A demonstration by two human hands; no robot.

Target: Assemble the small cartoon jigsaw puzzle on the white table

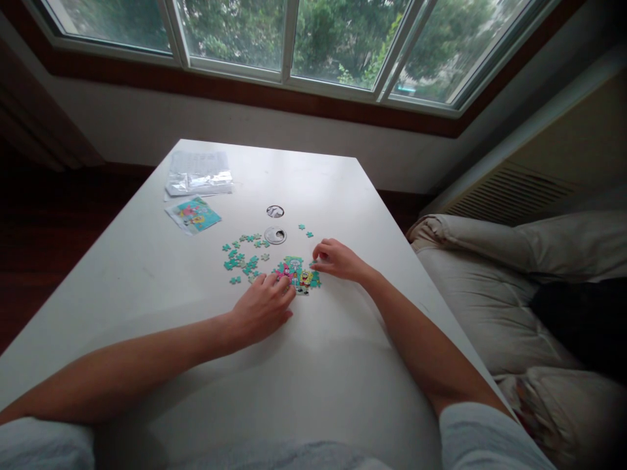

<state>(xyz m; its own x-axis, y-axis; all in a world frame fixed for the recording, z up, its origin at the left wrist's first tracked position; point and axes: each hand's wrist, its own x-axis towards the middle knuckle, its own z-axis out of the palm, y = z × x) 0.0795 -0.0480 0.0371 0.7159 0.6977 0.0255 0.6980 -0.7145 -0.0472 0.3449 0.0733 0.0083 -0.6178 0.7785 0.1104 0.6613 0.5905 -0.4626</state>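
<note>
A partly joined jigsaw puzzle (pixel 296 264) with cartoon figures on a teal ground lies on the white table. My left hand (pixel 264 303) rests palm down at its lower left, fingers slightly apart and fingertips touching the pink figure's part. At the puzzle's right edge, my right hand (pixel 337 260) has thumb and index finger pinched together on what looks like a small teal puzzle piece, mostly hidden by the fingers. Loose puzzle pieces (pixel 238 258) are scattered left of the joined part. Two stray puzzle pieces (pixel 309 234) lie beyond my right hand.
A small picture sheet (pixel 194 215) and a clear plastic bag (pixel 200 173) lie at the table's far left. Two round metallic-looking items, one a ring-like disc (pixel 275 235), sit beyond the puzzle. A beige sofa (pixel 460 294) stands right of the white table (pixel 313 391).
</note>
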